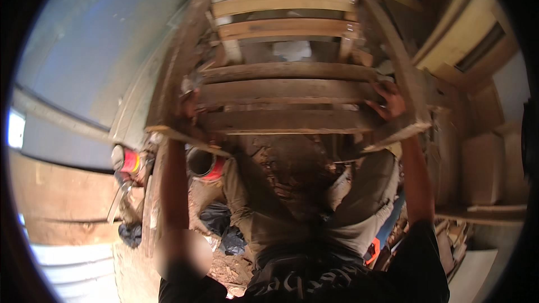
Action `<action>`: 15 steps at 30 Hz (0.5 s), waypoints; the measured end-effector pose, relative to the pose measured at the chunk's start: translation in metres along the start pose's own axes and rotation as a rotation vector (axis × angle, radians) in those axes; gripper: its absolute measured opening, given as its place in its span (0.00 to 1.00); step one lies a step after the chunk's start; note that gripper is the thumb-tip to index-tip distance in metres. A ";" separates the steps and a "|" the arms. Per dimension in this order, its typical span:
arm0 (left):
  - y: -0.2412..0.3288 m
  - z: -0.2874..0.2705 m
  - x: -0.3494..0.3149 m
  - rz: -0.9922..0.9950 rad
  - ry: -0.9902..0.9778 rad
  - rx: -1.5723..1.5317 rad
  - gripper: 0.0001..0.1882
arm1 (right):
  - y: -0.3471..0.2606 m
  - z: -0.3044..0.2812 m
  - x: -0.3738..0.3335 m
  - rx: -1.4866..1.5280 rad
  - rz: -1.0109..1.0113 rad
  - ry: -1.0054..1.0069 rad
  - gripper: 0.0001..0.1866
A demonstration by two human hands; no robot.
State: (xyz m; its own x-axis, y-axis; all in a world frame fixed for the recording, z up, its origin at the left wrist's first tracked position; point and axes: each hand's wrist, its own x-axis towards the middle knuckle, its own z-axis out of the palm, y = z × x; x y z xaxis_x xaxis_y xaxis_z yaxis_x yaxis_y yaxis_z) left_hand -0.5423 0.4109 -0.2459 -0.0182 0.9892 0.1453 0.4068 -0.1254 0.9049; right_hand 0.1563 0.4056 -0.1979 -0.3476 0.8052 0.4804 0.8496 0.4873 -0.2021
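Two bare hands hold up a big wooden frame (289, 87) made of slats, like a pallet or a ladder. It fills the top and middle of the view, above the person's lap and legs. The left hand (190, 113) grips the frame's left side rail, low down, near its bottom corner. Its fingers are curled around the dark wood, but they sit in shadow, so how tight they press cannot be told. The right hand (389, 101) grips the right side, where a dark slat meets the right rail. Its fingers are bent over the wood and lie close together.

The slats near the hands are dark and worn (the ones farther up are pale and look newer). Under the frame are the person's knees in dirty tan trousers (359, 202). By the left knee stands a red bucket (202, 164), and a red can (127, 160) lies just beyond it, to the left. Dirt and dark scraps lie on the floor (224, 264).
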 end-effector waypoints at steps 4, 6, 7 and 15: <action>0.009 -0.020 -0.008 -0.070 0.034 -0.055 0.32 | -0.016 -0.004 0.011 0.009 0.078 -0.020 0.32; 0.017 -0.018 -0.012 -0.178 0.054 -0.037 0.33 | -0.032 -0.009 0.013 0.043 0.158 -0.028 0.30; 0.046 0.016 -0.007 -0.338 0.057 -0.110 0.35 | -0.019 -0.016 0.000 -0.016 0.171 -0.012 0.31; 0.054 0.002 -0.013 -0.311 0.084 -0.232 0.34 | -0.028 -0.005 0.008 0.000 0.114 0.071 0.37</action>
State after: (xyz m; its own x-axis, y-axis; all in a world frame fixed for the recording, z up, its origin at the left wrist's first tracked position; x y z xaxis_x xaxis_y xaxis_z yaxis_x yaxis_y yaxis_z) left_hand -0.5182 0.3918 -0.2002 -0.1862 0.9744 -0.1263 0.1537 0.1558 0.9758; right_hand 0.1313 0.3964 -0.1838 -0.2194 0.8295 0.5136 0.8822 0.3934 -0.2587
